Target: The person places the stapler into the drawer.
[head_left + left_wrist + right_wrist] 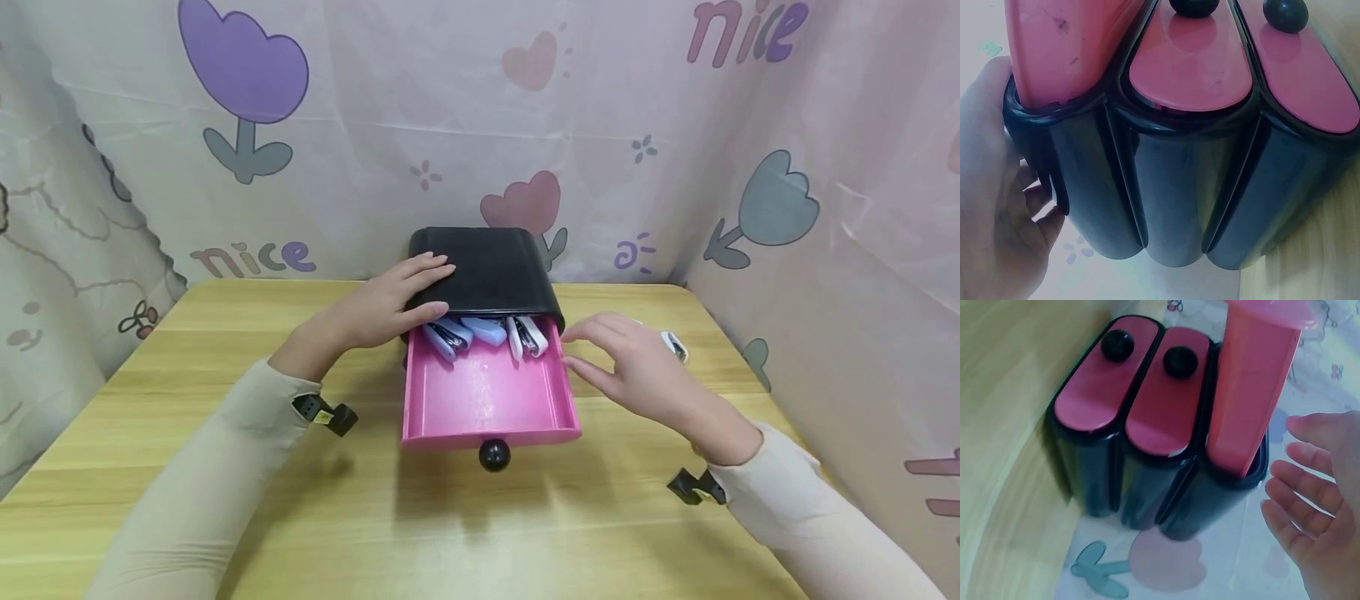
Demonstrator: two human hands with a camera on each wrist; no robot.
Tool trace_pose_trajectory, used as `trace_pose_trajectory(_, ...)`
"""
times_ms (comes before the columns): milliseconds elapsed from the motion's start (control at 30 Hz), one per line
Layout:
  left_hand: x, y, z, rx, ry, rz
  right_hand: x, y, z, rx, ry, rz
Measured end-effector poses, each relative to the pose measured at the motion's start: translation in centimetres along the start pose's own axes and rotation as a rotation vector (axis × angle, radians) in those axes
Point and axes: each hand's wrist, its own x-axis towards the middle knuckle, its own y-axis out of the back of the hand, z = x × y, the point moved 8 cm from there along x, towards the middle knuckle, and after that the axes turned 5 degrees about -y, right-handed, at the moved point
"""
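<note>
The top pink drawer (487, 404) of a small black drawer cabinet (498, 271) is pulled well out. At its back lie two blue staplers, one at the left (448, 337) and one in the middle (484, 331), beside a white stapler (527, 337); the cabinet's top partly covers them. My left hand (375, 304) rests on the cabinet's top left, fingers extended, thumb near the front edge. Beside the drawer's right wall, my right hand (637, 367) holds nothing, its fingers loosely bent; in the right wrist view the hand (1329, 500) is apart from the cabinet.
Two lower drawers, the middle one (1166, 412) and the bottom one (1100, 394), are closed, each with a black knob. Behind my right hand a white stapler-like object (675, 346) lies on the wooden table (315, 517). A patterned curtain (375, 108) hangs behind the table.
</note>
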Motion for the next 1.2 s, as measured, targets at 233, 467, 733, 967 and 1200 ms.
trace_pose_trajectory(233, -0.1, 0.2, -0.2, 0.008, 0.02, -0.005, -2.6, 0.1, 3.2, -0.037, -0.158, -0.026)
trace_pose_trajectory(467, 0.0, 0.1, -0.1, 0.012, 0.024, -0.015, -5.2, 0.3, 5.5, -0.03, -0.225, -0.019)
trace_pose_trajectory(733, 0.1, 0.1, 0.1, 0.012, 0.034, -0.02, -8.3, 0.8, 8.4, -0.018, -0.347, -0.101)
trace_pose_trajectory(967, 0.1, 0.1, 0.1, 0.016, 0.031, -0.022, -11.7, 1.7, 10.9, 0.024, -0.472, -0.172)
trace_pose_trajectory(1200, -0.1, 0.0, 0.1, 0.011, 0.03, -0.025, -14.7, 1.2, 12.9, 0.108, -0.576, -0.268)
